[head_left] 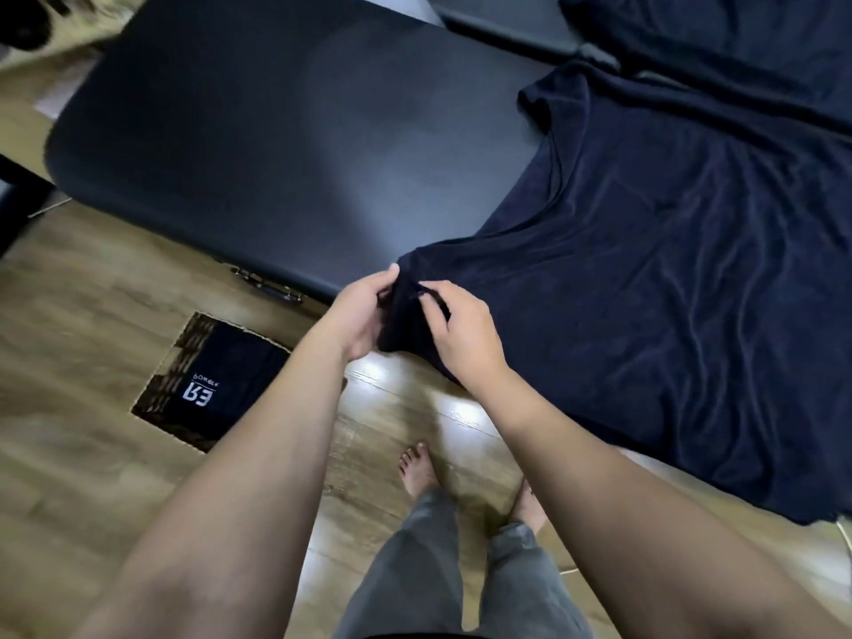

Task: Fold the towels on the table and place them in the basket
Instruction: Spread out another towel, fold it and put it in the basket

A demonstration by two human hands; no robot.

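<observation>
A large dark navy towel (668, 288) lies spread over the right part of the black table (276, 145), its near edge hanging over the table's front. Both hands meet at the towel's near left corner. My left hand (364, 311) grips that corner from the left, thumb on top. My right hand (461, 334) pinches the same corner from the right. A woven basket (184, 357) stands on the floor at the left below the table, holding a folded dark cloth with white lettering.
A second dark towel (747, 43) lies at the back right on another black surface. A metal latch (272, 285) sits on the table's front edge. Wooden floor (92, 454) and my bare feet are below; a white cord runs at the right edge.
</observation>
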